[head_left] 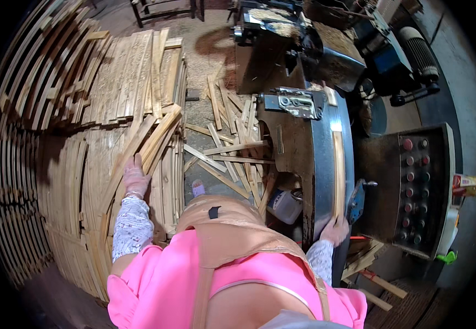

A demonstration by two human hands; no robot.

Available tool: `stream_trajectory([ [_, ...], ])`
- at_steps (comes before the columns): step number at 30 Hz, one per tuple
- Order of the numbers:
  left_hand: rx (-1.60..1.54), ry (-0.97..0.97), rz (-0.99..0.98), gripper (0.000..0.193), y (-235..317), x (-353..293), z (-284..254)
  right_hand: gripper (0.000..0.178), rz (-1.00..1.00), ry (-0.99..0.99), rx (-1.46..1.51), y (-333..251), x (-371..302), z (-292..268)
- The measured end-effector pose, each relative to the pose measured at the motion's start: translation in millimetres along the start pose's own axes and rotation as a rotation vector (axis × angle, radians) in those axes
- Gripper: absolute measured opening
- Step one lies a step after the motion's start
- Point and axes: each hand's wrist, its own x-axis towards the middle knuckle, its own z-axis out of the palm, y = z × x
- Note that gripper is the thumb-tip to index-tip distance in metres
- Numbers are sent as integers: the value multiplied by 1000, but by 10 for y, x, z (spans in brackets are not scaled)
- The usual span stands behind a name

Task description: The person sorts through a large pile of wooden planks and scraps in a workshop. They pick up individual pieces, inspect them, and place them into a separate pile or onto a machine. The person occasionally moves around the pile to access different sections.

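Observation:
My left hand (136, 176), in a thin pale glove, is closed around a few loose wooden strips (158, 137) that lie slantwise over a stack of boards (114, 82). My right hand (335, 231) grips the near end of a single wooden strip (338, 170). That strip lies lengthwise on the smooth metal table (325, 153) of a woodworking machine, its far end pointing toward the metal guide block (298, 103). The fingers of both hands are partly hidden. Patterned white sleeves cover both forearms.
Scattered offcuts (238, 148) cover the floor between stack and machine. A white plastic jug (285, 205) stands below the table. To the right are a blue clamp handle (357, 200) and a control panel with several buttons (413, 189). More slats (16, 181) are stacked far left.

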Motion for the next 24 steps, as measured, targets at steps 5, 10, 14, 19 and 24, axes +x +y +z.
stream_trajectory([
  [5,-80,106,45,66,-552,175,198,33,4,-75,-18,-810,1042,454],
  [10,-137,261,55,52,-101,1,-661,23,25,-105,-138,-1713,2015,809],
  [14,-725,383,83,51,757,155,-1053,25,-21,-134,68,-2178,2464,723],
  [19,-1434,461,257,41,2513,288,-1024,68,-496,-677,1187,-3166,1209,-333],
  [24,-1506,-2,161,54,4181,-422,-719,83,-420,-383,822,-2367,419,-538],
])
